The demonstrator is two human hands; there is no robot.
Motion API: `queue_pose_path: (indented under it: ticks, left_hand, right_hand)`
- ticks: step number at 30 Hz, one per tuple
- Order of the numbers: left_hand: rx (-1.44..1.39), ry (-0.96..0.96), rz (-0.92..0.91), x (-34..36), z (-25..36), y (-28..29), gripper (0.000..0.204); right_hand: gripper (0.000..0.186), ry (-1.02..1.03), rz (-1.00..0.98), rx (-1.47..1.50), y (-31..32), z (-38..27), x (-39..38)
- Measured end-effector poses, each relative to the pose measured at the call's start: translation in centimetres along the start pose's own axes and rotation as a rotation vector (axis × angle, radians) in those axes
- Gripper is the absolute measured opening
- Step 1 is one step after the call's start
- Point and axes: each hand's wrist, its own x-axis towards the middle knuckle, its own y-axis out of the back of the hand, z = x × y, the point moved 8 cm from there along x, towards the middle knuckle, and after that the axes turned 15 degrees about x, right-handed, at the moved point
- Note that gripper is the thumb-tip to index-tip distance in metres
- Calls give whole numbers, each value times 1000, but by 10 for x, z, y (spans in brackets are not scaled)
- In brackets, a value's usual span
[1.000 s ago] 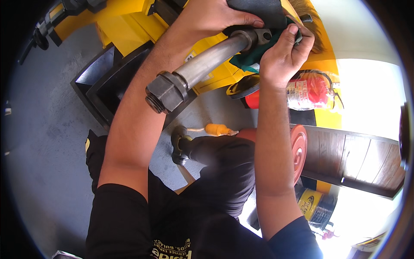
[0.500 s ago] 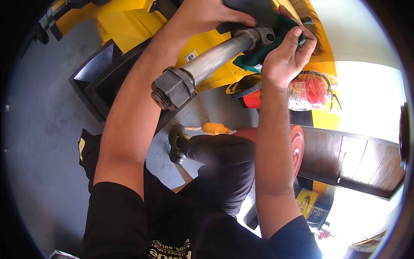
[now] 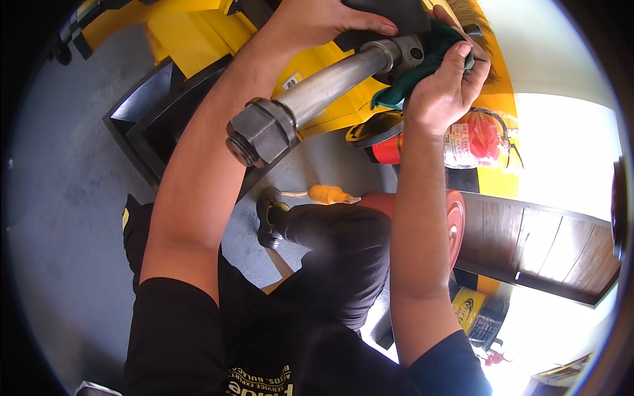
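Observation:
A thick bare steel rod (image 3: pixel 330 86) slants across the upper middle. Its near end carries a large dark hex nut (image 3: pixel 263 132) with a threaded tip sticking out; a collar with a small hole sits at its far end. At the top, my left hand (image 3: pixel 314 23) is closed over a smooth black part (image 3: pixel 389 18) beside the collar, its thumb showing and its other fingers mostly hidden. My right hand (image 3: pixel 444 96), just right of the collar, grips a dark green cloth (image 3: pixel 422 78) that bunches against the far end and hangs below it.
Yellow machinery (image 3: pixel 191 43) and a black metal frame (image 3: pixel 142 109) lie behind my left arm. A red fire extinguisher (image 3: pixel 485 138) stands right of my right wrist. An orange-handled tool (image 3: pixel 327 195) is near my shoe, beside a reddish round stool (image 3: pixel 454 228). Bristles (image 3: pixel 479 33) show at top right.
My right hand and the green cloth have shifted slightly right. The rod's nut end sits a little further left. My left hand keeps its hold on the black part.

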Motion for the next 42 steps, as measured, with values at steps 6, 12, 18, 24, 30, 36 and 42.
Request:
queue_pose_path:
  ticks: [6,12,18,24,30,36,42]
  left_hand:
    - [227,61,-46,1,10,0,44]
    - [262,-134,3,11,17,-1,42]
    - [558,112,-85,12,32,-5,49]
    - [205,252,119,-5,-17,71,39]
    - [280,97,12,5,2,40,40]
    - [110,118,-92,-3,-19,4,56]
    - [234,82,-123,5,-7,0,47]
  right_hand:
    - [17,38,-34,-31,3,-3,-1]
    - [16,83,40,-212,32,0,1]
    - [17,77,105,-278,37,-3,0]
    - [16,66,8,-303,19,-1,-1]
    - [17,103,-59,-176,15,1,3]
    - [17,97,-59,-96,7,1,2]
    - [17,69,21,-130,12,-1,-4]
